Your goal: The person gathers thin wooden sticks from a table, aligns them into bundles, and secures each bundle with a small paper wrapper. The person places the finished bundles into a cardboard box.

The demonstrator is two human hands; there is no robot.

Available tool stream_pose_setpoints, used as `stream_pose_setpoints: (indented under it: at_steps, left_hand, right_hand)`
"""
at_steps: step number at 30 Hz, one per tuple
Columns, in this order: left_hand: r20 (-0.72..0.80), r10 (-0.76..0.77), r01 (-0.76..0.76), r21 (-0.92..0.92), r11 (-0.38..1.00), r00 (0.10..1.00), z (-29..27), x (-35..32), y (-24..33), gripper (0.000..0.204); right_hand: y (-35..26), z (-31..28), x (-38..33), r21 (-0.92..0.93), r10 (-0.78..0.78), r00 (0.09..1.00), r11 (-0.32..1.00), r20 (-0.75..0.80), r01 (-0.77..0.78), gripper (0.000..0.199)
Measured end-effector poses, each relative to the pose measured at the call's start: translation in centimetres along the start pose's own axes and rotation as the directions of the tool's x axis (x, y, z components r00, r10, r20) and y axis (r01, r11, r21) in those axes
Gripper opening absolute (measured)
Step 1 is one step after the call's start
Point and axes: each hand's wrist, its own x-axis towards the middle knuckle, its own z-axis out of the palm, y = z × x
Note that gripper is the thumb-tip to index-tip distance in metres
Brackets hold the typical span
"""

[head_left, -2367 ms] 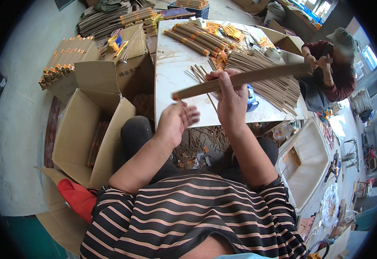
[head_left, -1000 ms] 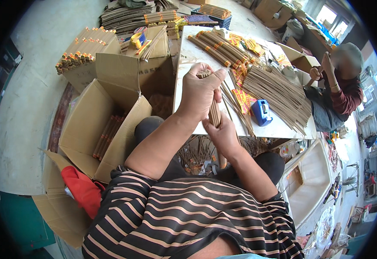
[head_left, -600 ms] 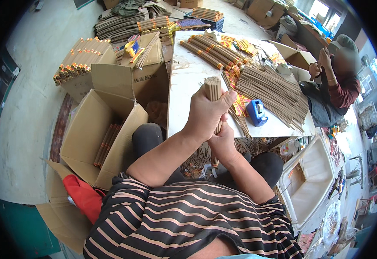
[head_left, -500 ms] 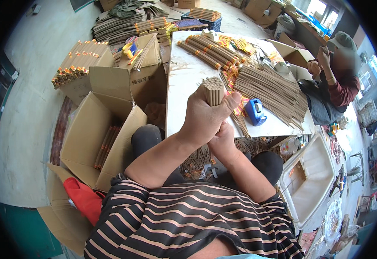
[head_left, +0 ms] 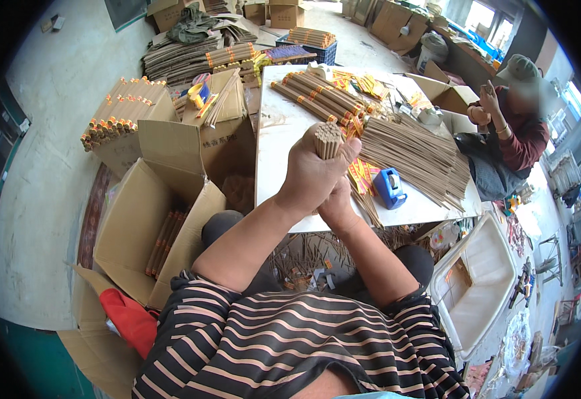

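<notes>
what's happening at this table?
A person's left hand grips a bundle of thin brown sticks, end up, at the table's near edge. The right hand sits just below, its fingers mostly hidden. Loose sticks and a blue tape dispenser lie to the right; banded bundles lie farther back. Another person sits at the right.

Tight bundle of thin brown sticks [head_left: 328,142], roughly upright, in left grip [head_left: 310,176]
</notes>
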Motion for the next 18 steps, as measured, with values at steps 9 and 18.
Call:
stream_pose_setpoints:
  at_steps: [9, 18]
  left_hand:
    - [0.182, 0.097, -0.136, 0.211, 0.968, 0.978, -1.5, -2.7, 8.0, 0.024]
    - [0.328, -0.527, 0.412, 0.359, 0.837, 0.784, -3.1, -5.8, 1.7, 0.027]
  right_hand:
    - [-6.4, 0.8, -2.2, 0.046, -0.077, 0.911, 0.997, 0.405, 0.064, 0.054]
    - [-6.9, -3.5, -3.3, -0.136, -0.063, 0.997, 0.988, 0.044, 0.069, 0.046]
